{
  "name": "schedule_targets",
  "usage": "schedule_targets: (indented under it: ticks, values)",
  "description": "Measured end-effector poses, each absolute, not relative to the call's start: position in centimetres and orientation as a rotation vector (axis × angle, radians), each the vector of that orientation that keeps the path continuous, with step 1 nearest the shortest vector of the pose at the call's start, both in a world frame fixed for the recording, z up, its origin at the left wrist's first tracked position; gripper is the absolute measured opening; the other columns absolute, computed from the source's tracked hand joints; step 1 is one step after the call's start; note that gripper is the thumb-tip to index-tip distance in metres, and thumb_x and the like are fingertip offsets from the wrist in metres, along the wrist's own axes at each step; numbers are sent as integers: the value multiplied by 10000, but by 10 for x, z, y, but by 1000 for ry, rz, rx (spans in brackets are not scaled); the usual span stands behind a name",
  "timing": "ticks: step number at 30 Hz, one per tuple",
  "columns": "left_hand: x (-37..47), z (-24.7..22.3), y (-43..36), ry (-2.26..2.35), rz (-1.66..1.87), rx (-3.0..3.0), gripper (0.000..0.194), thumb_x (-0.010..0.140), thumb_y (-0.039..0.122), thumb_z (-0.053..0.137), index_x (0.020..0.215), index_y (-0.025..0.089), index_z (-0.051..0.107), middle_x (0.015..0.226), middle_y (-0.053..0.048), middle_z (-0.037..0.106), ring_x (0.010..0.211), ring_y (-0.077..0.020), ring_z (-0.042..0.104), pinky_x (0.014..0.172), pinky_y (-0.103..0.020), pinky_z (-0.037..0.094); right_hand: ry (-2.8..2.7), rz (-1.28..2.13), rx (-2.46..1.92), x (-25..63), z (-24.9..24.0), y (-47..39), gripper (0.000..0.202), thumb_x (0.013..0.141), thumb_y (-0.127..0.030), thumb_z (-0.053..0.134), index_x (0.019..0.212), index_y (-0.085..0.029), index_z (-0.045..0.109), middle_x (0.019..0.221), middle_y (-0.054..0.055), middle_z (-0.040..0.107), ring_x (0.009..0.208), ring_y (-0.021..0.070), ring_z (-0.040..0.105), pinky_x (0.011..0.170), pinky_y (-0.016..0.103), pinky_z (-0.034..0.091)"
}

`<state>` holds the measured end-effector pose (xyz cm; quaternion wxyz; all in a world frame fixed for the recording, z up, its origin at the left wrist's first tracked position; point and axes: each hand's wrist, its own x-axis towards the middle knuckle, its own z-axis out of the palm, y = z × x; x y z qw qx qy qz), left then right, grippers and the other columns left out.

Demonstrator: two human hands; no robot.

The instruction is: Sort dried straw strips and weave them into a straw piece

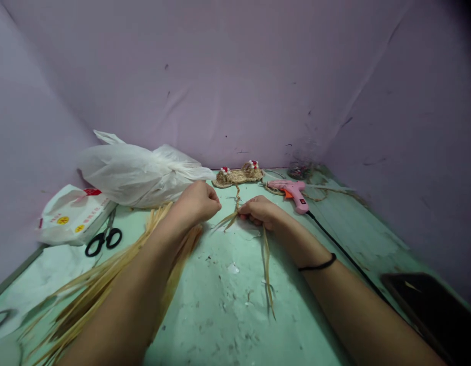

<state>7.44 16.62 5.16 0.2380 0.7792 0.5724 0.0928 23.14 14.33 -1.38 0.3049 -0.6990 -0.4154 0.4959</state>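
Note:
My right hand (258, 211) is closed in a pinch at the lower end of a thin straw braid (238, 195). Loose straw strands (230, 219) fan out from that end towards the left, and a longer strand (266, 264) hangs below the right hand. My left hand (200, 202) is closed just left of the braid; its fingertips are turned away, and what they hold, if anything, is hidden. Behind both hands lies a woven straw piece (239, 176) with red and white bead clusters on top. The braid runs up to its front edge.
A bundle of dry straw (106, 284) lies under my left forearm. Black-handled scissors (105, 241), a white paper packet (73, 216) and a knotted plastic bag (140, 170) are at left. A pink glue gun (294, 190) with a black cord and a dark flat object (430, 310) are at right.

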Motion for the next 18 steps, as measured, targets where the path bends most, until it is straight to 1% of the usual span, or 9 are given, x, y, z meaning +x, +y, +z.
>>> schedule_targets:
  ticks: [4, 6, 8, 10, 12, 15, 18]
  values:
    - [58, 63, 145, 1739, -84, 2338, 67, 566, 219, 602, 530, 167, 623, 525, -46, 575, 529, -165, 524, 490, -243, 316, -1100, 1353, -1833, 234, -15, 144, 200, 628, -92, 541, 437, -127, 494, 289, -54, 342, 276, 33, 231, 314, 195, 135]
    - [51, 60, 136, 1809, -263, 2360, 76, 578, 219, 572, 560, 170, 627, 575, -65, 602, 560, -187, 550, 500, -256, 330, -1097, 1364, -1834, 234, -14, 144, 203, 637, -94, 541, 441, -124, 498, 293, -52, 344, 279, 34, 231, 317, 197, 134]
    - [46, 52, 129, 1883, -367, 2344, 116, 581, 211, 544, 631, 174, 642, 667, -92, 638, 629, -223, 579, 519, -274, 354, -1094, 1369, -1835, 234, -13, 144, 208, 639, -92, 542, 439, -124, 496, 290, -55, 330, 280, 34, 223, 319, 200, 134]
    - [43, 44, 124, 1983, -393, 2316, 181, 572, 205, 532, 705, 173, 649, 747, -120, 656, 700, -263, 596, 529, -293, 370, -1092, 1368, -1834, 234, -13, 144, 212, 634, -86, 546, 432, -125, 491, 288, -58, 318, 282, 34, 221, 322, 203, 136]
    - [40, 37, 121, 2058, -380, 2297, 214, 562, 188, 521, 735, 174, 646, 782, -131, 664, 729, -283, 603, 522, -298, 370, -1090, 1365, -1835, 234, -13, 144, 212, 623, -78, 548, 425, -126, 490, 288, -58, 315, 282, 35, 221, 323, 206, 136]
    - [40, 36, 120, 2053, -358, 2312, 204, 552, 161, 498, 698, 181, 639, 773, -124, 670, 721, -282, 607, 496, -291, 347, -1090, 1363, -1836, 235, -15, 145, 214, 616, -71, 550, 417, -126, 495, 287, -59, 310, 278, 33, 209, 324, 212, 128]
    - [47, 39, 123, 1959, -300, 2357, 181, 563, 160, 480, 648, 184, 639, 731, -108, 666, 688, -254, 606, 486, -279, 332, -1092, 1367, -1835, 235, -16, 146, 220, 618, -77, 559, 412, -126, 499, 283, -62, 304, 274, 30, 200, 327, 214, 125]
